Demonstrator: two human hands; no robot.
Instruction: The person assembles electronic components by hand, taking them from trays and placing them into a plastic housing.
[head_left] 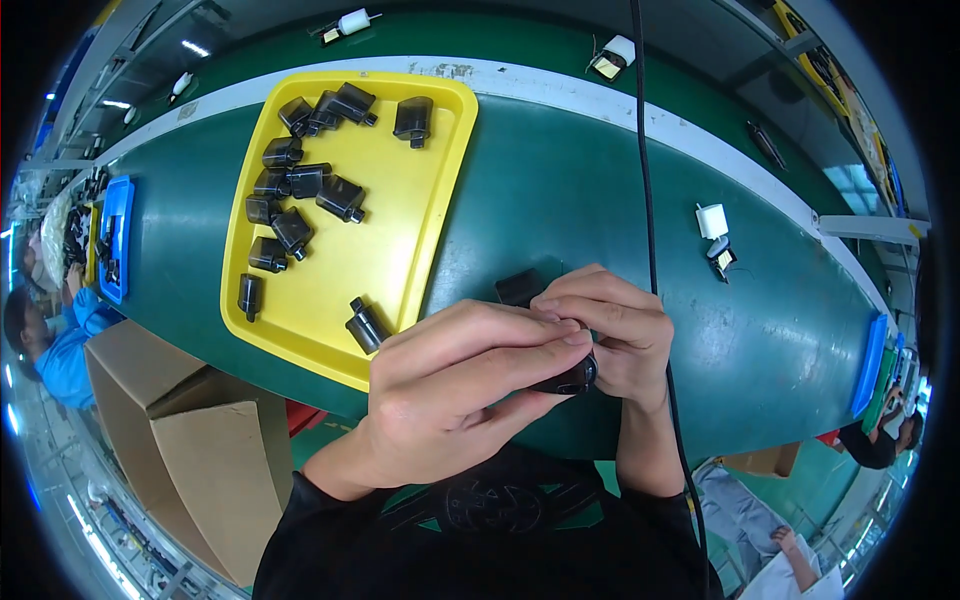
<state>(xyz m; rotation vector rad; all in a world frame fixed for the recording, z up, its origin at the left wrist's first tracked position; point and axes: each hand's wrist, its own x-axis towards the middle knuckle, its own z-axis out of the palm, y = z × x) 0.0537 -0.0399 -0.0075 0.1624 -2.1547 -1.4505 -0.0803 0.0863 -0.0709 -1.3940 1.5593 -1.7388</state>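
Observation:
Close in front of my body, my left hand (pixel 465 385) and my right hand (pixel 610 330) meet around a glossy black piece (pixel 572 378) with a rounded end. The fingers of both hands are closed on it and cover most of its shape. Just beyond the fingertips shows a dark translucent piece (pixel 518 287); whether it is joined to the held one I cannot tell. To the left, a yellow tray (pixel 350 285) bears several small smoky-black containers (pixel 341 198) with narrow necks. One such container (pixel 366 325) lies near my left hand.
A black cable (pixel 647 170) hangs down beside my right hand. White-and-black devices (pixel 712 222) stand on the green table. An open cardboard box (pixel 215 440) is at lower left. Blue trays (pixel 116 240) sit at the table's ends, where other people (pixel 85 335) are.

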